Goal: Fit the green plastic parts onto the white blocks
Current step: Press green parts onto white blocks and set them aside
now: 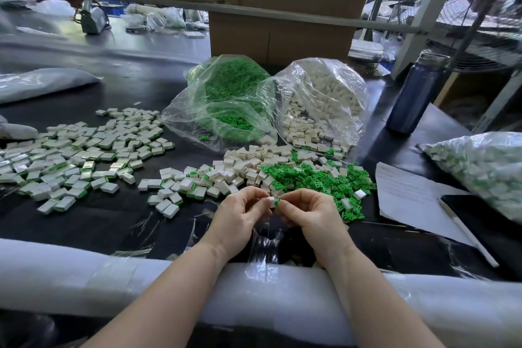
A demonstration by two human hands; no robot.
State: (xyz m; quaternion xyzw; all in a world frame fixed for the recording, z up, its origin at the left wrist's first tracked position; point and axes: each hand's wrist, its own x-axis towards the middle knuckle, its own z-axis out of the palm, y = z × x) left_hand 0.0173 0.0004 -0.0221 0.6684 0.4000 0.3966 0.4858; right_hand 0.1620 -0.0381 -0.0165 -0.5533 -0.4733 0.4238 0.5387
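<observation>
White block in hand: a single white block sits low centre of the frame, pinched at the fingertips of the left hand; only a small face of it shows between the fingers.
Green part in hand: a green part touches the right edge of that block, held by the right hand.
Key relation: the green part lies directly right of the block, the two meeting where the hands come together; the pressing line looks to run left to right across the frame. The long axis of either piece is too hidden to tell.
Left fingers: curled in, thumb and forefinger clamped on the block.
Right fingers: curled in, tips pinching the green part.
Nearer hand: both are at the joint; neither has to reach.
Step in hand: likely seating the part on the block, not yet fully home by the look of it.
Loose supply: green parts and white blocks lie just above the hands.
Finished pile: fitted blocks spread across the left of the frame.
Bags: green stock bag and white stock bag upper centre.
</observation>
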